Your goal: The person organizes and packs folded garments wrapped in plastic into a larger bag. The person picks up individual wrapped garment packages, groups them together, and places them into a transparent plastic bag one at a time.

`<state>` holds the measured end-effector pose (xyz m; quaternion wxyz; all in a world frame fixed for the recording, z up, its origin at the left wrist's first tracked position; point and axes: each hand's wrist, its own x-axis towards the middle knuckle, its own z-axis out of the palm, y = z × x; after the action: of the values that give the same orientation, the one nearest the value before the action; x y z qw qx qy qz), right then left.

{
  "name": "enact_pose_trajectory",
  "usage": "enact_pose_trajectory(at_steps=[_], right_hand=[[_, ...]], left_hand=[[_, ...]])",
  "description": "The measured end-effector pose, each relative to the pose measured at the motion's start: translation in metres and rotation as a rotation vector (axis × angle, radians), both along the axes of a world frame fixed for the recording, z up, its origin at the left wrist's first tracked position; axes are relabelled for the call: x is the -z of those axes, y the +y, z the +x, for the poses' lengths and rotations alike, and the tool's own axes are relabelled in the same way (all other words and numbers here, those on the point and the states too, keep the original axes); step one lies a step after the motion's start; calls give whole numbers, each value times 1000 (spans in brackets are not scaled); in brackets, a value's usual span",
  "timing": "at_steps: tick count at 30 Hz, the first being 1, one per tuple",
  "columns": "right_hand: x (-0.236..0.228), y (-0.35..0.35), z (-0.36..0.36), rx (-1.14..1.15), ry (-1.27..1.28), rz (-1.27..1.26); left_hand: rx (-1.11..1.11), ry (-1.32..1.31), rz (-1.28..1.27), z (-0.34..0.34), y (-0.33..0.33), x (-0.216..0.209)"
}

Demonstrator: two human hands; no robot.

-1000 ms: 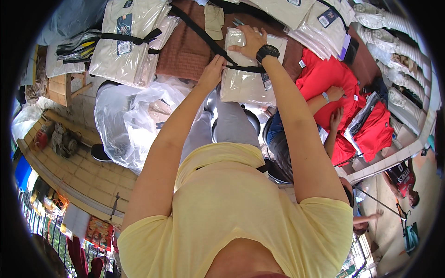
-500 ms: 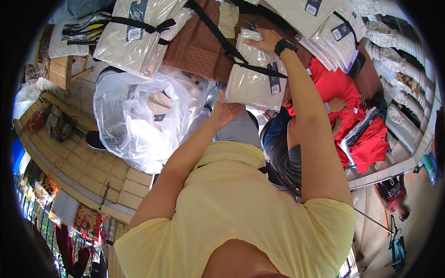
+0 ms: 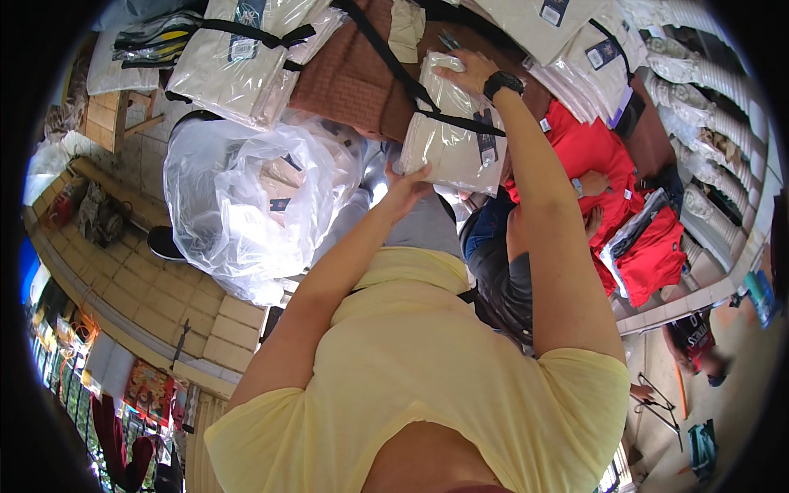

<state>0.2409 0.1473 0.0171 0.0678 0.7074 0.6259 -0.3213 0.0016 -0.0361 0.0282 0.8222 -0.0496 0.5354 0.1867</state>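
Note:
A stack of folded beige garments in clear plastic (image 3: 450,152) lies in front of me, with a black strap (image 3: 465,122) across it. My left hand (image 3: 405,193) grips its near left corner, fingers closed at the edge. At the far end my right hand (image 3: 470,72), a black band on its wrist, has its fingers curled over the plastic. A small pointed tool (image 3: 448,40) pokes out just beyond that hand; I cannot make out its kind or whether I hold it. Brown textured cloth (image 3: 349,94) lies beside the stack.
On the left stands a large clear plastic bag (image 3: 193,218) with packaged garments inside. Strapped garment bundles (image 3: 226,70) lie far left, others (image 3: 588,70) far right. Close on my right, another person's hand (image 3: 593,182) is over red garments (image 3: 567,148). A white balustrade (image 3: 723,123) runs beyond.
My left hand has gone from open beside the stack to gripping its near corner. My right hand has stayed at the far end. The stack has barely moved.

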Motion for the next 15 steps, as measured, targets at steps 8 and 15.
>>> enact_pose_trajectory(at_steps=[8,15], right_hand=[[-37,-76,-18,170,83,673],[-34,-84,-81,11,-32,512]], left_hand=[[456,758,1059,-12,59,9],[303,583,628,38,114,74]])
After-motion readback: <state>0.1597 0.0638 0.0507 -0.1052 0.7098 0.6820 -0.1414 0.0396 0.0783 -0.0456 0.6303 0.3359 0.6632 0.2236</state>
